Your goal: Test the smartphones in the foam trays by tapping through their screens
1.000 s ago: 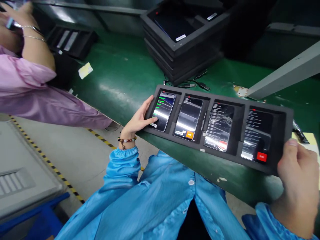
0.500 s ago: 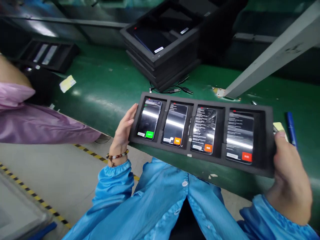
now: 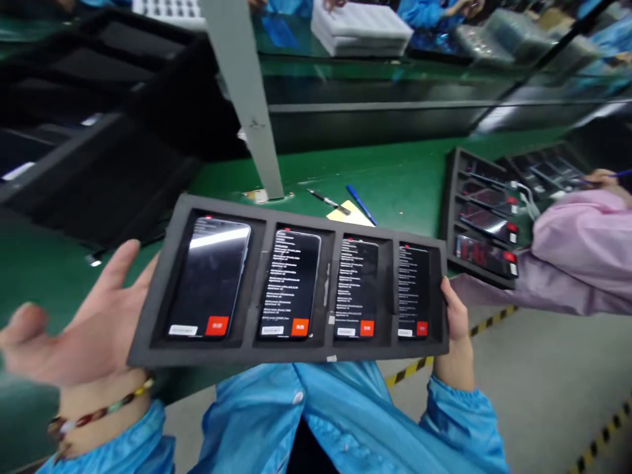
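A dark grey foam tray (image 3: 328, 352) is tilted towards me above the green bench. Several phones lie in its separate compartments, among them a large one (image 3: 210, 276) at the left end. Each lit screen has a red or orange block at its lower right and a white label at its lower left. My right hand (image 3: 455, 326) grips the tray's right end, thumb in front and the other fingers hidden behind. At the left end my left hand (image 3: 93, 319) is open, palm up, thumb spread; its palm is against or just behind the tray edge.
Stacked black trays (image 3: 108, 164) stand left of a grey post (image 3: 247, 99). A pen (image 3: 328, 201), a blue marker (image 3: 361, 204) and yellow paper (image 3: 353, 214) lie behind my tray. At right, a co-worker's pink sleeve (image 3: 582, 230) is beside another phone tray (image 3: 454, 197).
My view and the tray have swung to the right. My left hand has opened from its hold on the left end. The leftmost phone's block was green and is now red.
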The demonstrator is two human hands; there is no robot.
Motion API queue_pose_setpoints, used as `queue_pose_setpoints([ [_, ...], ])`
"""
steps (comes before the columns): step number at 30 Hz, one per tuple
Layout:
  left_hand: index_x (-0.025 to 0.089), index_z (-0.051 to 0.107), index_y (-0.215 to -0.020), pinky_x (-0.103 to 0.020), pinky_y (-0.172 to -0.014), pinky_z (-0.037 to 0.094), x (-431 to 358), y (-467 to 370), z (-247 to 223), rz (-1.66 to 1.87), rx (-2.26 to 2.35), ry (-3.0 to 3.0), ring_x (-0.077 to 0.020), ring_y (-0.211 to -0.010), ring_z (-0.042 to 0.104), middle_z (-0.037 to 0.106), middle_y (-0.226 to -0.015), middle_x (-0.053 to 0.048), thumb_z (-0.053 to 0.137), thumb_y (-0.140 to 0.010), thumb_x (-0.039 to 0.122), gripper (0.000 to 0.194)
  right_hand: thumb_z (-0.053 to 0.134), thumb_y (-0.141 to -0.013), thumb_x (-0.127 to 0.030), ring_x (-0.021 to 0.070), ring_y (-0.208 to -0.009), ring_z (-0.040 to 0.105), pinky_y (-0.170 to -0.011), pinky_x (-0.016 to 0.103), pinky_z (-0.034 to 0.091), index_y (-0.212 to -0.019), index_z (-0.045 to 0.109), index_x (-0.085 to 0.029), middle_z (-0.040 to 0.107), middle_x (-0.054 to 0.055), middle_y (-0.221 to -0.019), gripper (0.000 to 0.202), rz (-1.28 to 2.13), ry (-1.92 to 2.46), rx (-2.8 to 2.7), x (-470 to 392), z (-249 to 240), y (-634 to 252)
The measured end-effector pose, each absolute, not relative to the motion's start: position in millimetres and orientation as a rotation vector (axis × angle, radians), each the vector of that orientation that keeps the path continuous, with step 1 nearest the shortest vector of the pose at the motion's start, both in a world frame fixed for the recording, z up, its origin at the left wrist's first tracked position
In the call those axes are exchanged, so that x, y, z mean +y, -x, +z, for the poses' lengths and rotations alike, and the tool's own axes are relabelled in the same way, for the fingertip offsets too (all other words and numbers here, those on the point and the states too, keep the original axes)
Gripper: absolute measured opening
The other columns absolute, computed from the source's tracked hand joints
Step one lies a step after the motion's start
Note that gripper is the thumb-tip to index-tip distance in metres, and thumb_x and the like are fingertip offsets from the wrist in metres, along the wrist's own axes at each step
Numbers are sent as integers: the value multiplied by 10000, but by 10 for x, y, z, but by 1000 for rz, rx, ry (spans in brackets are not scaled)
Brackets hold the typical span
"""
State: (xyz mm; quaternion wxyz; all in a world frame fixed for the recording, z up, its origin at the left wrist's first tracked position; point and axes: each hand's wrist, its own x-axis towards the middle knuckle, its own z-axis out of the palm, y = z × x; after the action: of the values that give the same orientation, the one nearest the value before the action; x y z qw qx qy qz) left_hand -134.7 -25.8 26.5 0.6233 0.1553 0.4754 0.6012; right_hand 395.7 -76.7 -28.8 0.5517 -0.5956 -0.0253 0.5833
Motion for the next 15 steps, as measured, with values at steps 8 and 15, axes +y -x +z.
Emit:
queue_pose_setpoints([
  [8,346,670,-1479,-804,-1322,373,269,80,385,1235,734,-692,-452,-1707,307,642,-1633,12,408,-972,866,772,650,-1015,-620,262,-1097,851,-1197,581,598,-1220,835,-290,879,27,-1118,430,913,1102,-105,-1918,-635,-4173],
  [15,408,685,-1472,-684,-1306,479,285,-127,166,1131,631,-811,-381,-1640,471,568,-1704,-31,448,-983,853,702,700,-990,-631,210,-1118,827,-1154,481,633,-1228,825,-263,862,33,-1187,455,764,924,-116,-1171,-614,-3531],
])
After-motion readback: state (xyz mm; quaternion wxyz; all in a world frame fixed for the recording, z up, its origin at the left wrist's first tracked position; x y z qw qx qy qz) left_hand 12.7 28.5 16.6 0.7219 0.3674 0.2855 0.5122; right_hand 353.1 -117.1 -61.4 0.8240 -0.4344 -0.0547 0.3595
